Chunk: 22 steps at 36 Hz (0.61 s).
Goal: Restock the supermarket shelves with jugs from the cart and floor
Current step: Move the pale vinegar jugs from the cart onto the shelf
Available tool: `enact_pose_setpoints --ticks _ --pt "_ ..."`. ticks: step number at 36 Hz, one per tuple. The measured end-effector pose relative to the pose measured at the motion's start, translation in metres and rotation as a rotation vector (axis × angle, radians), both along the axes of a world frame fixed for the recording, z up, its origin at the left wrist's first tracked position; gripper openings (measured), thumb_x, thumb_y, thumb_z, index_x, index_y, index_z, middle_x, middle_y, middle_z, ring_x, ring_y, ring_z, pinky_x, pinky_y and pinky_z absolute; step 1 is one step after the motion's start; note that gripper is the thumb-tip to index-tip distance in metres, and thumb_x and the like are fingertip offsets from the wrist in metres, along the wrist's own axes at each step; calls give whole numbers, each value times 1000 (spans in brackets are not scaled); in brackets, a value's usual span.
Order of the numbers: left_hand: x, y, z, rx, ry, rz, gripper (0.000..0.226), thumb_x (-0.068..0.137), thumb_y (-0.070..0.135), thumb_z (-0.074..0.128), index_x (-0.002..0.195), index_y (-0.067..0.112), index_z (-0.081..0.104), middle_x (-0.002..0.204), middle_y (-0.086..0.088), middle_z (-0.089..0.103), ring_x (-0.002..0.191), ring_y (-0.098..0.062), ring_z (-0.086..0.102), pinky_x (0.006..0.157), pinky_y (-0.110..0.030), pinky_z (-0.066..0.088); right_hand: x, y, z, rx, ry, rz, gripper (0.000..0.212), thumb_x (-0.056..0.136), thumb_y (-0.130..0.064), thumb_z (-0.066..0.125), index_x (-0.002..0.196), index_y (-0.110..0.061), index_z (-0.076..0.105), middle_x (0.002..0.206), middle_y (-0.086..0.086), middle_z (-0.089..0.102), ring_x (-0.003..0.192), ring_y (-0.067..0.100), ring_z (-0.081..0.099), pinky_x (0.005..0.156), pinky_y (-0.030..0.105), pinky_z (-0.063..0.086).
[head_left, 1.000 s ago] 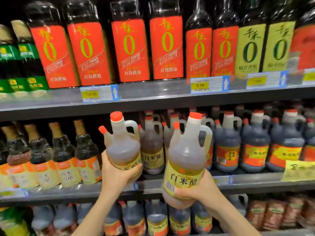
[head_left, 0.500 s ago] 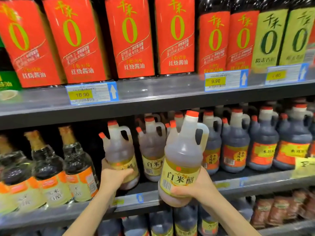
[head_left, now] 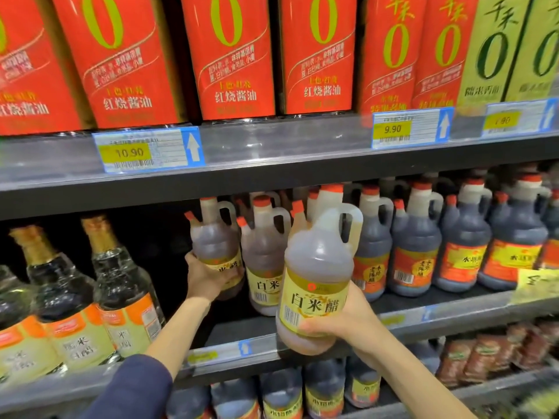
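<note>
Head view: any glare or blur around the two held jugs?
Head view: the label on the front jug is sharp; the back jug, in the left hand, sits against deep shelf shadow; glare streaks the upper price rail; frame edges smear and bow.

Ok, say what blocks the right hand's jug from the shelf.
Nothing visible on the shelf front behind the held jug. A standing pale jug sits farther back; the left hand grips another jug beside it.

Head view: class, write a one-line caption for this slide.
The left hand grips a pale jug on the middle shelf; the right hand holds a second jug out in front.
</note>
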<state>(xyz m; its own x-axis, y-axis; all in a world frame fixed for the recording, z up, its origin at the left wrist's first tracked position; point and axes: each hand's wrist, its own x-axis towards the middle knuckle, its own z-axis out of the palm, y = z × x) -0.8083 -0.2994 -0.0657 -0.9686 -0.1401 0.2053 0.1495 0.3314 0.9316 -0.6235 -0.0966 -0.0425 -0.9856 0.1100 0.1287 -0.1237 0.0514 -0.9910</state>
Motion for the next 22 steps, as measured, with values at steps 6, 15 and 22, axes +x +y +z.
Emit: enact_pose_setpoints --ticks 6,15,22 --pt "0 -13 -7 24 -6 -84 124 53 14 93 146 9 11 131 -5 48 120 -22 48 100 -36 39 0 2 1 -6 -16 32 84 37 -20 88 115 -14 57 101 3 73 96 17 69 76 29 56" --pt "-9 -25 -21 -80 -73 -127 93 44 32 92 122 5 51 117 -10 64 100 -21 60 81 -31 45 -3 3 1 -24 -32 56 87 36 -21 87 116 -12 56 99 1 74 92 16 70 69 23 56" --pt "-14 -25 -19 -189 -32 -103 88 48 37 91 123 10 53 119 -9 63 108 -27 60 90 -41 50 -3 4 0 -44 -34 75 87 38 -20 86 117 -8 55 101 6 73 94 20 70 72 27 56"
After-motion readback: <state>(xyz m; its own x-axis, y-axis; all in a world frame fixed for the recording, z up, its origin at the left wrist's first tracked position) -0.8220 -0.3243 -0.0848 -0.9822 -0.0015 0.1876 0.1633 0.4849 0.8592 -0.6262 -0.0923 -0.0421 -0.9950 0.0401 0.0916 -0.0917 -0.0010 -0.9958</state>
